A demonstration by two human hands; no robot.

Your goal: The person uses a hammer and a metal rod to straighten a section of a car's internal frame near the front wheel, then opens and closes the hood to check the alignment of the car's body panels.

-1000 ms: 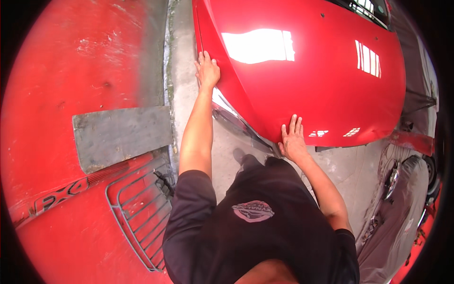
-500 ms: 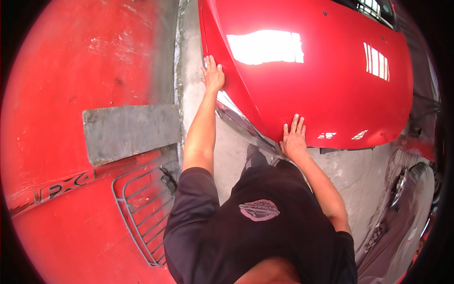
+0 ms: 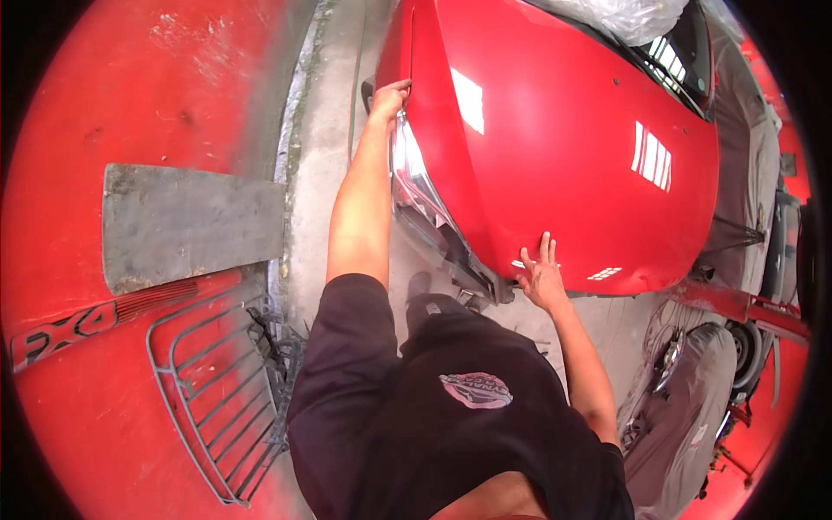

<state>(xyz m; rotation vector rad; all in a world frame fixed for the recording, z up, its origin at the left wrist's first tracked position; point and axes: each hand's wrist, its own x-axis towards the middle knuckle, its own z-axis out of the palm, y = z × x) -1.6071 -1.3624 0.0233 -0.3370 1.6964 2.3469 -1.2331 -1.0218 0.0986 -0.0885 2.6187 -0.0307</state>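
Observation:
The glossy red car hood [image 3: 572, 147] reaches from the front of my body toward the windshield. My left hand [image 3: 389, 100] lies at the fender edge just above the headlight [image 3: 411, 160]. Its fingers bend over the panel, and one fingertip touches the seam beside the hood. My right hand [image 3: 542, 279] rests on the hood's front edge, the fingers apart and pointing up the panel. Neither hand holds anything. Below the headlight, the car's front shows dark bare parts [image 3: 472, 273].
A red wall [image 3: 78, 130] stands on the left, with a grey metal plate [image 3: 191, 221] and a metal rack [image 3: 212, 390] against it. Clear plastic sheeting [image 3: 620, 17] lies over the windshield area. Covered vehicle parts [image 3: 680, 416] stand on the right.
My view has shifted, showing more of the windshield. My left hand has gone from spread fingers on the fender to bent fingers by the seam. My right hand stays on the hood's front edge.

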